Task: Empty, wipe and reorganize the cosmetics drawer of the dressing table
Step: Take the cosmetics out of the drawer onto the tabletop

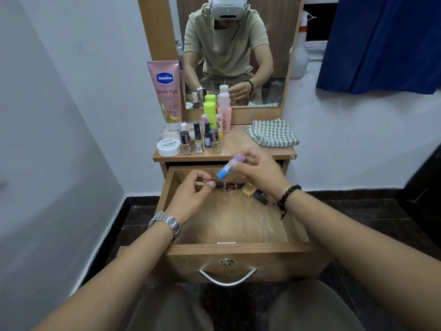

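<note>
Drawer: pulled open below tabletop. Left hand inside, pinching thin green stick. Right hand above the back edge, gripping blue-capped tube. Dark bottles lie between and under hands.

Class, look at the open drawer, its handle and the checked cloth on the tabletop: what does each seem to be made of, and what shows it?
Drawer: probably wood-look laminate board; printed grain, matt, with pale scuffs on the floor.
Handle: metal, likely chromed or polished; bright mirror-like highlights.
Checked cloth: woven fabric, perhaps cotton; soft folds, matt green-and-white checks.
</note>
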A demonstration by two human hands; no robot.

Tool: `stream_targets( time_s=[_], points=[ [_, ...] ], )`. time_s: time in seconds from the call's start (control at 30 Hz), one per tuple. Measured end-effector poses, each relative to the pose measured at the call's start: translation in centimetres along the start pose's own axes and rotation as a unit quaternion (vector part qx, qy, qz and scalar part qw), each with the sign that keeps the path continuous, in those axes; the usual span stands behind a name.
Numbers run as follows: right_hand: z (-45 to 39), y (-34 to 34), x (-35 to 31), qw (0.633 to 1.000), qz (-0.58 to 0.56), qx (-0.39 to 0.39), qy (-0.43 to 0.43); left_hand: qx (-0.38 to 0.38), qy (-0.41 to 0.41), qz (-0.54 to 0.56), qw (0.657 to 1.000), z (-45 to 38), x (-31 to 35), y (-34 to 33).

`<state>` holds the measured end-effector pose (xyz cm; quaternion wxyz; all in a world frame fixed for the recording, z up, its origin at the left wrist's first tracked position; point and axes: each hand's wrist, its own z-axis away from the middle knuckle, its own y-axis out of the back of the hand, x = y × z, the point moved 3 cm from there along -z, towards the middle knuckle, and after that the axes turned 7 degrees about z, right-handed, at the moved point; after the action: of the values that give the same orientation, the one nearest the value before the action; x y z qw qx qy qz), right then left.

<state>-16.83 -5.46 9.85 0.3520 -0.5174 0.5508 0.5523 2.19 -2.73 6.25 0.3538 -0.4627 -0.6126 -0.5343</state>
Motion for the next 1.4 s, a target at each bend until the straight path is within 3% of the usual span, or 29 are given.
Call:
stream_targets(
  time_s=[0.1, 0.2, 0.5, 0.9, 1.4],
  points=[
    [-1.7, 1.8, -1.2, 0.997, 0.006, 0.079, 0.015, -0.015, -0.009, -0.076, 0.997, 0.1, -0.3, 0.0],
    [-3.3, 3.0, -1.7, 0.994, 0.020, 0.108, 0.026, -0.030, -0.045, -0.114, 0.992, 0.3, -0.2, -0.3],
    [-9.1, 3.7, -2.6, 0.958, 0.209, 0.178, 0.086, -0.035, -0.070, -0.138, 0.987, 0.1, -0.4, -0.2],
    [-13.2, 2.8, -3.1, 0.939, 0.282, 0.178, 0.078, -0.062, -0.066, -0.149, 0.985, 0.2, -0.5, -0.4],
    [-13.3, 1.9, -2.4, 0.949, 0.280, 0.132, 0.060, -0.074, -0.063, -0.157, 0.983, 0.1, -1.0, -0.6]
  ],
)
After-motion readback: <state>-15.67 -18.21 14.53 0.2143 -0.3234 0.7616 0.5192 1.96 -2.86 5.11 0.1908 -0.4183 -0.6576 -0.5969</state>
